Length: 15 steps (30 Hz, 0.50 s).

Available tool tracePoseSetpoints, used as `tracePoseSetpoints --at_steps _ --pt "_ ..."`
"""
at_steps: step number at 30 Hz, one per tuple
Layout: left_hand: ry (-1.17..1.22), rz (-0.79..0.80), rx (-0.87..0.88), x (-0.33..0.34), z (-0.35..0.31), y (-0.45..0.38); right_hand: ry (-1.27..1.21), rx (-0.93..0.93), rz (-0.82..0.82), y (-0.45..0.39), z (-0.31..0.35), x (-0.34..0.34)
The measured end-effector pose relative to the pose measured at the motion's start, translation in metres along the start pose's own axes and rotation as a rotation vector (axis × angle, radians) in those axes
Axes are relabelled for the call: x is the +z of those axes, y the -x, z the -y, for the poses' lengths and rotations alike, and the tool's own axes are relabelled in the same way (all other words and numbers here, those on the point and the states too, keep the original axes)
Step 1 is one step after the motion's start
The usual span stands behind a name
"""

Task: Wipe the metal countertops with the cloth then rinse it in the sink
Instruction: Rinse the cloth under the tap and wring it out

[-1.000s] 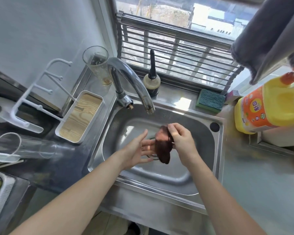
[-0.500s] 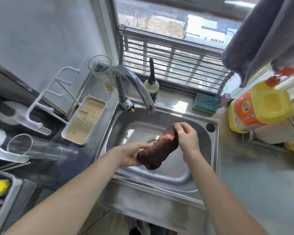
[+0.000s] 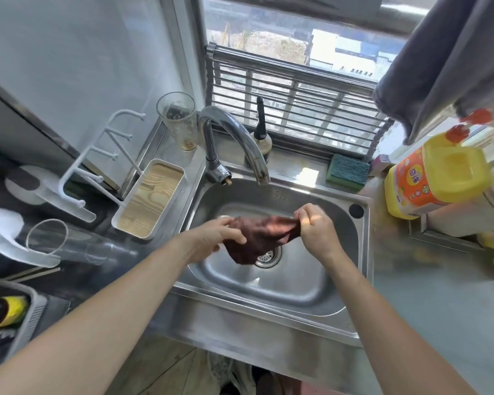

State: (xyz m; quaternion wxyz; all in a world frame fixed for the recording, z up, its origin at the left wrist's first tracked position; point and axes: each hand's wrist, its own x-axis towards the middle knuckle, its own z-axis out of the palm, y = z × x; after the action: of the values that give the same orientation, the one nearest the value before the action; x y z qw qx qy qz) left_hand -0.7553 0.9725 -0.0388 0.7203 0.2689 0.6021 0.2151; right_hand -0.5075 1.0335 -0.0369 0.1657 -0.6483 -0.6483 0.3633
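A dark reddish-brown cloth hangs stretched between both hands over the steel sink, above the drain. My left hand grips its left end and my right hand pinches its right end. The curved tap stands behind the basin with its spout over the far side; no water shows. The metal countertop lies right of the sink.
A yellow detergent jug and a green sponge sit at the right rear. On the left are a wood-lined white tray, a white peg rack, a tall glass and a lying glass. Grey fabric hangs top right.
The cloth hung bunched from my right hand; my left hand took its lower end, and both hands have pulled it apart into a wider stretch over the drain.
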Motion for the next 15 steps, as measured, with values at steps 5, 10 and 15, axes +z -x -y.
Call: tracePoseSetpoints --at_steps 5,10,15 --pt "0.391 -0.192 0.318 -0.003 -0.004 -0.005 -0.613 0.342 0.307 0.007 0.02 0.0" --pt "0.352 -0.15 0.148 0.012 -0.004 -0.008 -0.423 0.344 0.73 0.014 0.023 -0.004" --pt "0.229 -0.186 0.181 0.001 0.004 -0.008 -0.634 0.272 0.339 0.008 0.008 -0.004"
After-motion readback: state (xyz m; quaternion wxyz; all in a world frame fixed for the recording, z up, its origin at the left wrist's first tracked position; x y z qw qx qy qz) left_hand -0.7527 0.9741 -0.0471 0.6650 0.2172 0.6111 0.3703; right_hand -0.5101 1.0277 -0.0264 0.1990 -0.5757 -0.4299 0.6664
